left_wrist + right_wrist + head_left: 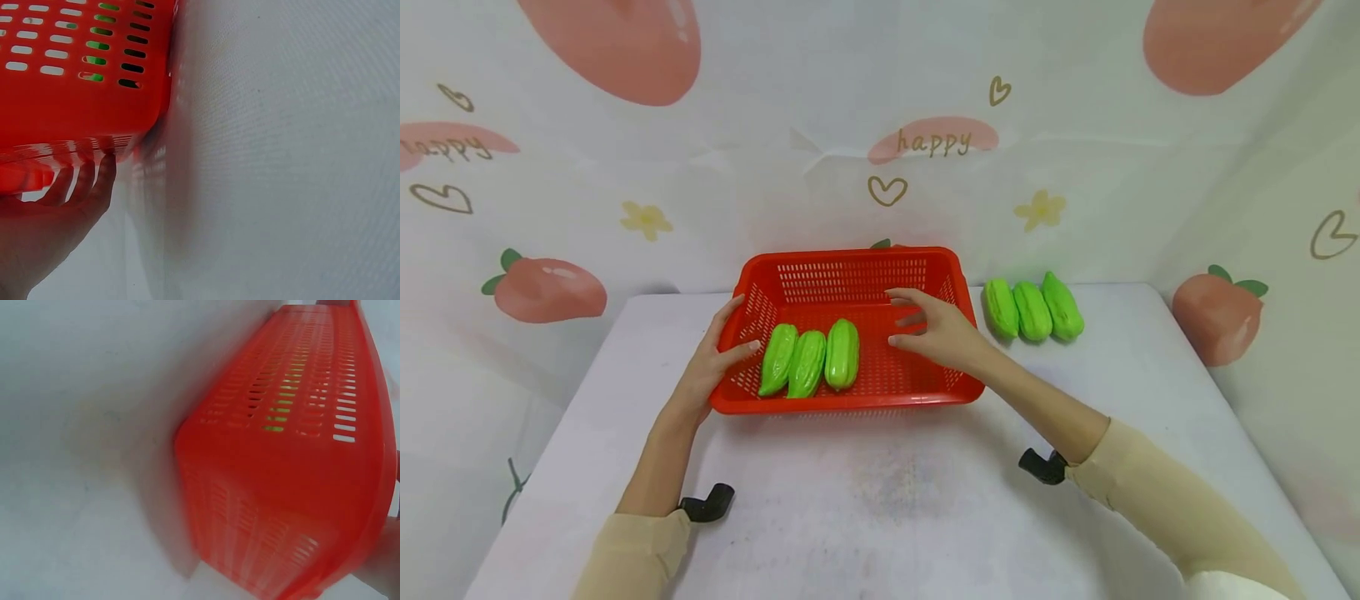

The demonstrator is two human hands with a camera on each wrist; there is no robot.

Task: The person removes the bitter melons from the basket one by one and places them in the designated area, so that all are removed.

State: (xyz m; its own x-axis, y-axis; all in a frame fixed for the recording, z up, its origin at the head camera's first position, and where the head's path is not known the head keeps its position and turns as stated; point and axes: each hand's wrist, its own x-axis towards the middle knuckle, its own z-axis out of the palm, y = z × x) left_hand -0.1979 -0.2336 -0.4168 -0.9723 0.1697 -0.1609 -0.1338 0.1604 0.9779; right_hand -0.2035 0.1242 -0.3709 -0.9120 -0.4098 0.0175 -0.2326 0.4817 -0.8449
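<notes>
A red plastic basket (850, 404) with slotted walls stands on the white table. Three bright green bitter melons (807, 363) lie side by side in its left half. My left hand (703, 372) holds the basket's left side, thumb over the rim and fingers along the outer wall. In the left wrist view, the fingertips (105, 164) touch that slotted wall. Above the basket's right half hovers my right hand (942, 333), fingers spread apart and nothing between them. The right wrist view shows mostly the basket's outer wall (269, 459), with little of the hand visible.
Three more bitter melons (1033, 312) lie in a row on the table, right of the basket. A patterned cloth (820, 200) hangs behind the table (820, 508) and at its sides. Each wrist carries a black device (709, 504).
</notes>
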